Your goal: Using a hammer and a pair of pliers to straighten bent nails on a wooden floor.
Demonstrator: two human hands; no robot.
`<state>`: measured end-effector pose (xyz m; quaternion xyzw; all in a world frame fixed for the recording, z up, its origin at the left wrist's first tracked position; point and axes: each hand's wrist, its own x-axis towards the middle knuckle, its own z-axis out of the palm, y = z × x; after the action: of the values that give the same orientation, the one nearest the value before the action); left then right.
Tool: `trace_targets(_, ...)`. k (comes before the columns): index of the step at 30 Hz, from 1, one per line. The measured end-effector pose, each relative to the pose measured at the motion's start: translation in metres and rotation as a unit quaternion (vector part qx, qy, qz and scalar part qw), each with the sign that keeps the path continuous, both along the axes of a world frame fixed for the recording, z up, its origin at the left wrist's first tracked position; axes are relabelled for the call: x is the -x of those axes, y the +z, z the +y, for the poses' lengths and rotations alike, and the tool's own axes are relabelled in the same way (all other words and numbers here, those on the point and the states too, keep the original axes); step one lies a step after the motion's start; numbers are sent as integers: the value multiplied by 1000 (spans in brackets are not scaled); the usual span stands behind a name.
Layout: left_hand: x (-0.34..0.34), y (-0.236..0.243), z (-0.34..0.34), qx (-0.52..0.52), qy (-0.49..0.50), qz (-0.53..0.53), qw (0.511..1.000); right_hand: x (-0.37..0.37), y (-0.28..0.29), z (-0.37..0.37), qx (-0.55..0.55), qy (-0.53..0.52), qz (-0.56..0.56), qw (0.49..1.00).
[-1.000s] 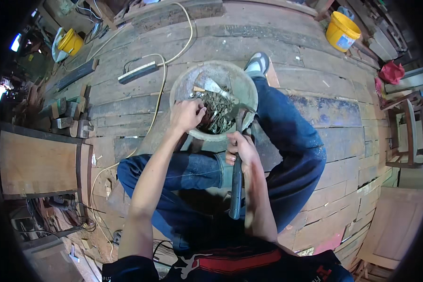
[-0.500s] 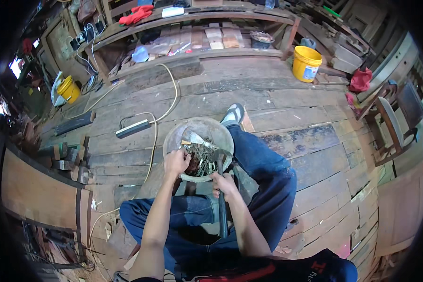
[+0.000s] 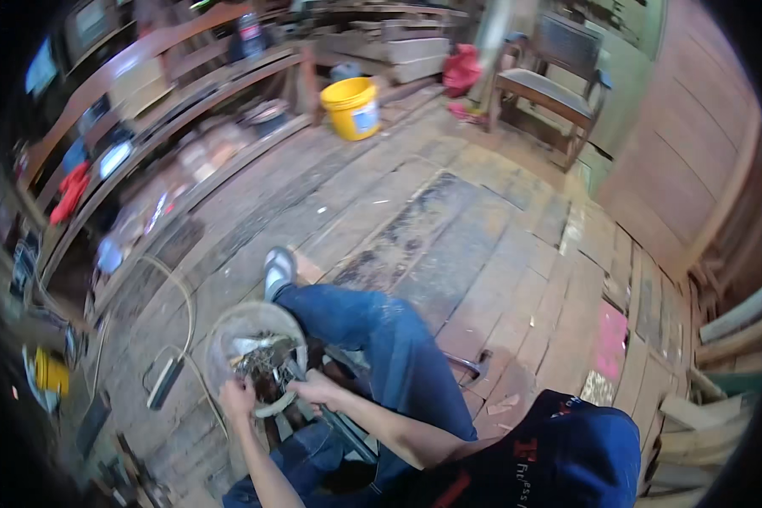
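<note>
A round, pale, shallow tub (image 3: 229, 326) sits between my legs, holding dark nail-like bits (image 3: 267, 360) and a whitish piece. My left hand (image 3: 236, 394) is at the tub's near left, fingers curled; what they hold, if anything, is hidden and blurred. My right hand (image 3: 311, 391) is closed round a long dark-handled hammer (image 3: 351, 436), its head down in the tub. A second hammer-like tool (image 3: 476, 366) lies on the planks beside my right knee.
Wooden shelving (image 3: 229, 169) runs along the upper left, a yellow bucket (image 3: 349, 114) in front. A chair (image 3: 540, 95) and leaning panel (image 3: 686, 169) stand upper right. A power strip (image 3: 165, 383) and cords lie left, wood pieces (image 3: 703, 415) lower right.
My view has swung to the right, so the tub, legs and hands appear lower left and more chair and panel show. My right hand keeps hold of the hammer.
</note>
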<state>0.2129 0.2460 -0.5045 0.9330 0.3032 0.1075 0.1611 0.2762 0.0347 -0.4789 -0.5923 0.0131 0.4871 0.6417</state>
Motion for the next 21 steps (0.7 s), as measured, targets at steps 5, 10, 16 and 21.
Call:
trace_targets(5,0,-7,1,5,16,-12,1000,0,-4,-2,13,13,-39,999)
trace_targets(10,2,-7,2,17,28,-31,999,-2,-7,-1,-15,18,-46,999)
trace_targets(16,0,-7,-1,20,24,-15,999,-5,0,-5,-2,36,-35,999)
trace_targets(21,1,-8,1,-15,28,-1,999,-3,0,-3,-8,23,-11,1000)
